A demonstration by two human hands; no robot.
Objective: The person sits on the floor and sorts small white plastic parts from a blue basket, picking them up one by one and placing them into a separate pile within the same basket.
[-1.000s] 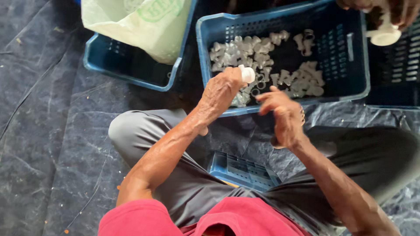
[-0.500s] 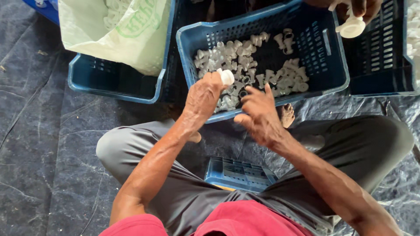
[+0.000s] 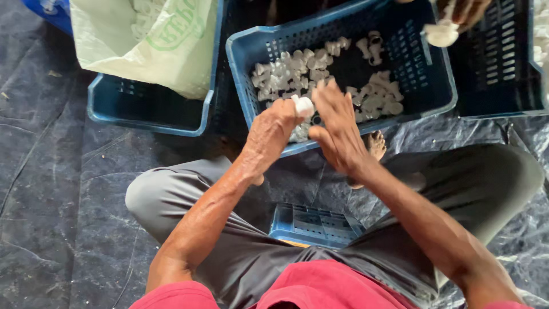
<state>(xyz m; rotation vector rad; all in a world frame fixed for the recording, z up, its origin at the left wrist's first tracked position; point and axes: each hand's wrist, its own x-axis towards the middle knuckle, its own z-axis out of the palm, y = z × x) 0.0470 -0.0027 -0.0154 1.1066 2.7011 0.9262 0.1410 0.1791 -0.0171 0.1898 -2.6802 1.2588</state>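
The person sits cross-legged on a dark plastic sheet, in grey trousers and a red shirt, with both arms stretched forward over the near rim of a blue crate.

The left hand is curled, its fingers pressed together around a small white plastic piece, which sticks out from the top of the fist just above the crate's near wall. The right hand is right beside it, fingers spread and pointing into the crate, with the fingertips reaching the heap of white pieces; it holds nothing that can be seen. The heap lies loose on the crate's floor, thickest at the left and the middle.

To the left stands a second blue crate with a pale green sack draped over its edge. A darker crate stands to the right. At the top edge, another person's hand holds a white piece above the gap between the two crates. A smaller blue crate lies between the seated person's legs, and a bare foot shows under the right wrist.
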